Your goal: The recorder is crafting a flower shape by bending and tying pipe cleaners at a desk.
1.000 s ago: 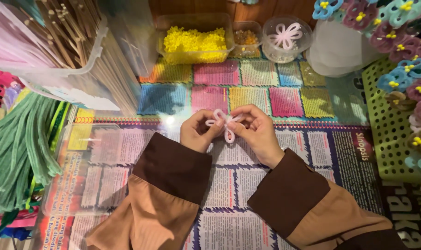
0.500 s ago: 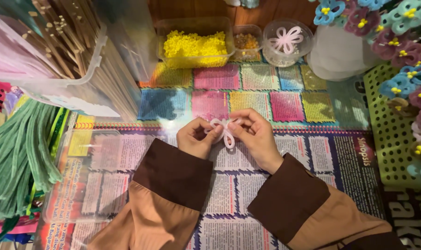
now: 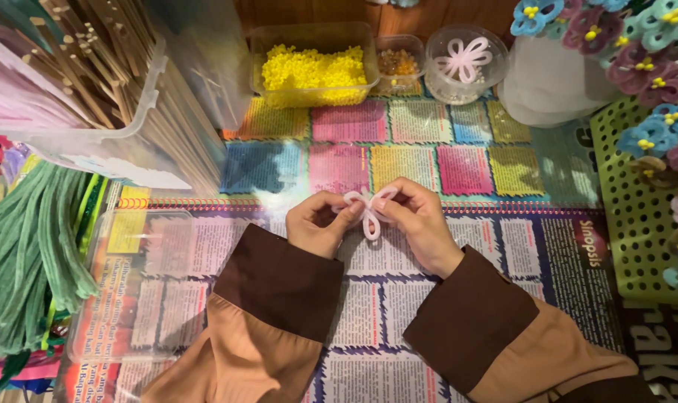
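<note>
Both of my hands pinch a small pale pink pipe-cleaner piece [image 3: 369,213] bent into loops, held just above the printed paper. My left hand [image 3: 320,224] grips its left loop with thumb and fingers. My right hand [image 3: 419,220] grips the right loop. A short tail of the piece hangs down between the hands. Brown sleeves with tan cuffs cover both forearms.
A clear tub of yellow beads [image 3: 314,69], a small tub of amber beads [image 3: 398,63] and a round dish with a pink pipe-cleaner flower [image 3: 466,60] stand at the back. Green pipe cleaners [image 3: 25,254] lie left, wooden sticks [image 3: 92,67] upper left, finished flowers on a green perforated tray [image 3: 637,201] right.
The hands have shifted slightly and reworked the loops; the piece stays between both hands in the same place.
</note>
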